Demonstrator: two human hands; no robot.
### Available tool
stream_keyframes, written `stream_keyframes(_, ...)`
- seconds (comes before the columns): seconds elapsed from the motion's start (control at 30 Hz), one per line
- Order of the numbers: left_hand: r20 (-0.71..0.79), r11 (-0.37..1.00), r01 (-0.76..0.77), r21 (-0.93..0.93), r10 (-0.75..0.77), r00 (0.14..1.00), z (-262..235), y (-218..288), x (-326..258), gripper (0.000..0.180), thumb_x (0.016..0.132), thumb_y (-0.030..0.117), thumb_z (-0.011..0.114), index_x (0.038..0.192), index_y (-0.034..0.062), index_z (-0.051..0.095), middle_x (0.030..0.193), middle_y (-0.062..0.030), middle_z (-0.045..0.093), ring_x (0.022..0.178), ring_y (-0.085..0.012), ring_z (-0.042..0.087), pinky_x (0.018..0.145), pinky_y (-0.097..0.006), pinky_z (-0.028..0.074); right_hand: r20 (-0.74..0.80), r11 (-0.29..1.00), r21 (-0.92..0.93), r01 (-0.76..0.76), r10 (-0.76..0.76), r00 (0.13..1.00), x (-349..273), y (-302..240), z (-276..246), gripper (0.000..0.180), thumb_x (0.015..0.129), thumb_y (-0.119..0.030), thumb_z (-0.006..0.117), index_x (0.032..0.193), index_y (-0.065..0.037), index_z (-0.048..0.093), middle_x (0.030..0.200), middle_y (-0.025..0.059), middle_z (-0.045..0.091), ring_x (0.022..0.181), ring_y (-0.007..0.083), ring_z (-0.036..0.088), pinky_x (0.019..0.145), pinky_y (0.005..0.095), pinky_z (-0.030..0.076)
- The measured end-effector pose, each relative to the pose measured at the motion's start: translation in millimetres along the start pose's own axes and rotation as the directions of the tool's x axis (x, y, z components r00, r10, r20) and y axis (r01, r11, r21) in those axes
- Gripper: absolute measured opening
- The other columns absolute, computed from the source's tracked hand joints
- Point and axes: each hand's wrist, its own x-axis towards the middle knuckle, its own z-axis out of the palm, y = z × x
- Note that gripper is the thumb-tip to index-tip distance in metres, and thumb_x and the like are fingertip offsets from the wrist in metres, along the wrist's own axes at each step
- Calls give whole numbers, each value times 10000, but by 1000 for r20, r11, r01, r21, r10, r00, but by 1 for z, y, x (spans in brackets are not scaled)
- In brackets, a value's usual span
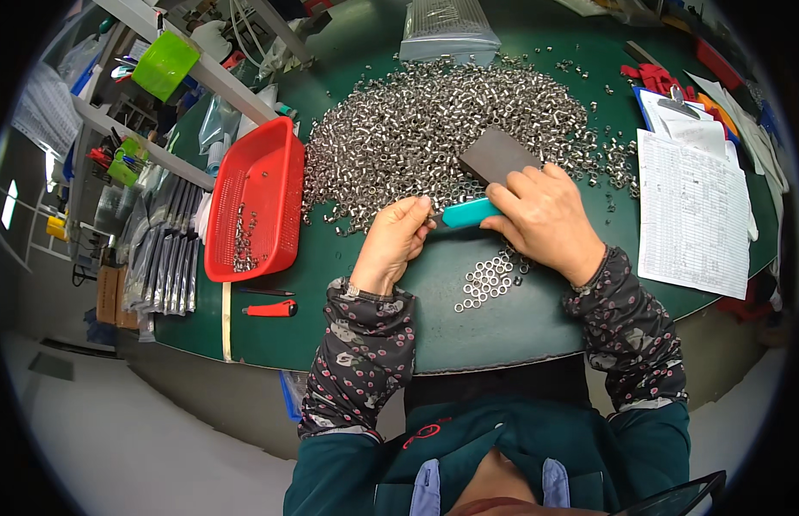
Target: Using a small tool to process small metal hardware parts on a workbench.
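My right hand [541, 222] is wrapped round the teal handle of a slim tool [471, 213], its dark tip pointing left. At that tip my left hand [392, 241] pinches thumb and fingers together; what sits between them is too small to make out. A large heap of small shiny metal rings [399, 129] spreads just beyond both hands. Below the right hand, on the green table [502, 335], lies a small loose group of rings [485, 281]. A dark grey rectangular block [499, 156] rests at the heap's edge, close to the right hand's knuckles.
A red plastic basket [283, 198] with some metal parts stands left of the heap. In front of it lie a red box cutter [272, 309] and a thin dark tool [268, 291]. Written sheets [693, 215] and a clipboard [679, 105] cover the right side. Clear bags [448, 30] lie behind.
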Motion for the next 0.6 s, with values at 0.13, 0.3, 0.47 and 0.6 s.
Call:
stream_keyframes(0.13,-24,993,46,105,-44,999,2,2,-2,313,918,309,526,735,55,546,570,53,430,397,2,301,348,-155,207,6,998,-40,38,-38,999,4,0,-4,272,681,-282,682,833,-96,556,690,36,456,680,197,486,624,328,356)
stream_keyframes(0.3,10,985,55,164,-58,998,3,3,-2,311,915,310,532,731,60,558,575,59,435,403,3,304,352,-158,217,-56,989,-124,86,-93,994,6,0,-6,279,617,-252,700,796,-104,546,693,10,452,704,164,490,650,308,360)
stream_keyframes(0.47,7,983,40,179,-42,999,3,0,0,293,912,303,539,760,54,564,577,56,434,403,2,295,354,-158,214,-88,985,-150,83,-97,991,8,-1,-8,282,616,-251,697,809,-106,552,702,9,449,715,159,486,662,304,356)
stream_keyframes(0.6,-3,999,-34,21,34,999,3,-5,1,249,918,269,532,812,47,563,609,46,438,413,-1,299,357,-156,210,-71,995,-99,11,-18,997,7,0,-8,261,644,-256,699,804,-108,555,702,17,448,716,168,483,673,305,352)
